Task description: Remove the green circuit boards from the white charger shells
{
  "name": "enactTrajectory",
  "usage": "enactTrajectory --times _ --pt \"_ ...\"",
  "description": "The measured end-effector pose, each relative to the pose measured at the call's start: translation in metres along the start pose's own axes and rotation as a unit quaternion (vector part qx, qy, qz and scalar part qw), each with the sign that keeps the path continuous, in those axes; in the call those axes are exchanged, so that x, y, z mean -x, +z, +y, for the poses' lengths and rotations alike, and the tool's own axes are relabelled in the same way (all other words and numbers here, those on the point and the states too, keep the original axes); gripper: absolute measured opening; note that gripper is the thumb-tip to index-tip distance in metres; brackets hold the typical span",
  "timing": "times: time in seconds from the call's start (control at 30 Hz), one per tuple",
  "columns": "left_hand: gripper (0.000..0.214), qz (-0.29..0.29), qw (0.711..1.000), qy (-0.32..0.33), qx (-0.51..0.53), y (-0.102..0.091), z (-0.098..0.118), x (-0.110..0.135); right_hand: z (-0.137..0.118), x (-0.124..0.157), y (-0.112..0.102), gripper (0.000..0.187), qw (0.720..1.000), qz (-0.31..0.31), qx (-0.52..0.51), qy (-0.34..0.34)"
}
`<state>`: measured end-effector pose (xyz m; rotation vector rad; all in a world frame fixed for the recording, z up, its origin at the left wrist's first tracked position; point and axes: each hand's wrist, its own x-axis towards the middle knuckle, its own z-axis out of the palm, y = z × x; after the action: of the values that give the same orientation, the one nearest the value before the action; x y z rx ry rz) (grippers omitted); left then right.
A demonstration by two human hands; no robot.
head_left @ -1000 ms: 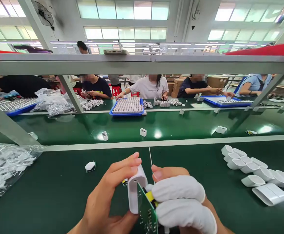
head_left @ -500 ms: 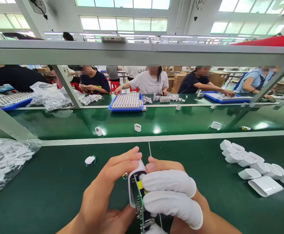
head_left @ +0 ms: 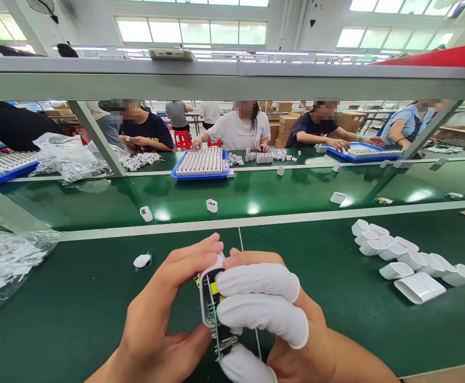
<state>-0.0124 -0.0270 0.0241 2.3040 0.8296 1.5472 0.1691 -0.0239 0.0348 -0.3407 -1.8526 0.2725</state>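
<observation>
Head view: where was the workpiece, and which step was in hand?

The white shell (head_left: 203, 300) and the circuit board (head_left: 217, 332) were held together above the counter (head_left: 76, 319), in front of the wearer. The board's upper part stood at the shell's open mouth; its lower end projected outside. The step was judged to be insertion, not yet complete.

How did each hand grasp?

The left hand (head_left: 152, 311) had its fingers (head_left: 192, 261) wrapped around the shell. The right hand (head_left: 292, 314), wearing white finger cots (head_left: 258, 279), gripped the board from its component side, beside a yellow part (head_left: 214, 288).

How deep had the board entered?

That could not be told; the cots covered much of the mouth.

What did the next move call for?

In judgement, a straight push along the shell's length, with the board parallel to the wall and the left grip steady. A tilted board could have caught the rim.

Were further parts at hand?

Yes. Spare shells (head_left: 412, 259) stood grouped on the counter's right side; a loose board (head_left: 142, 261) lay to the left.
</observation>
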Motion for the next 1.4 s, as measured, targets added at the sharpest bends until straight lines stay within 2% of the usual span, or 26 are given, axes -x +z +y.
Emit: enactTrajectory --times 0.13,0.27,0.33,0.4,0.47,0.5,0.57,0.73,0.87,0.9,0.97,1.07,1.17,1.27,1.4 --pt "0.062 0.002 1.000 0.004 0.000 0.001 0.000 0.000 -0.002 0.004 0.004 0.032 0.999 0.023 -0.005 0.037" --pt "0.064 0.013 1.000 -0.002 0.003 0.005 -0.008 -0.001 0.005 0.003 0.005 0.039 1.000 0.014 0.007 0.024" --pt "0.063 0.027 1.000 -0.004 0.004 0.011 -0.018 -0.005 0.014 0.002 0.006 0.045 0.999 -0.002 0.004 0.040" --pt "0.059 0.051 0.999 0.005 0.003 0.019 -0.030 -0.009 0.024 0.004 0.008 0.058 0.992 0.002 -0.046 0.121" --pt "0.054 0.077 0.996 0.034 -0.003 0.027 -0.041 -0.012 0.032 0.006 0.011 0.069 0.964 0.007 -0.136 0.228" --pt "0.053 0.089 0.995 0.055 -0.009 0.031 -0.045 -0.013 0.034 0.006 0.012 0.070 0.946 0.001 -0.178 0.272" --pt "0.051 0.107 0.989 0.101 -0.020 0.037 -0.051 -0.014 0.035 0.006 0.013 0.061 0.922 -0.013 -0.221 0.319" --pt "0.055 0.125 0.976 0.171 -0.047 0.041 -0.050 -0.013 0.031 0.002 0.013 0.051 0.927 0.021 -0.200 0.315" --pt "0.056 0.138 0.973 0.166 -0.078 0.042 -0.047 -0.012 0.034 -0.001 0.011 0.042 0.919 -0.009 -0.187 0.347" --pt "0.055 0.142 0.975 0.155 -0.077 0.043 -0.047 -0.011 0.035 0.000 0.011 0.042 0.923 -0.023 -0.174 0.343" --pt "0.055 0.163 0.977 0.121 -0.059 0.045 -0.045 -0.010 0.036 0.002 0.010 0.046 0.948 -0.032 -0.113 0.295" --pt "0.049 0.217 0.975 0.055 -0.003 0.049 -0.042 -0.007 0.033 0.009 0.011 0.054 0.990 -0.003 0.033 0.135" --pt "0.037 0.255 0.966 0.020 0.040 0.055 -0.039 -0.003 0.032 0.016 0.017 0.052 0.993 0.018 0.111 0.021" --pt "0.031 0.280 0.959 0.015 0.044 0.062 -0.037 0.000 0.035 0.022 0.025 0.054 0.991 0.043 0.128 -0.010" --pt "0.038 0.292 0.956 0.024 0.012 0.068 -0.037 0.002 0.045 0.027 0.032 0.056 0.994 0.056 0.088 -0.012"
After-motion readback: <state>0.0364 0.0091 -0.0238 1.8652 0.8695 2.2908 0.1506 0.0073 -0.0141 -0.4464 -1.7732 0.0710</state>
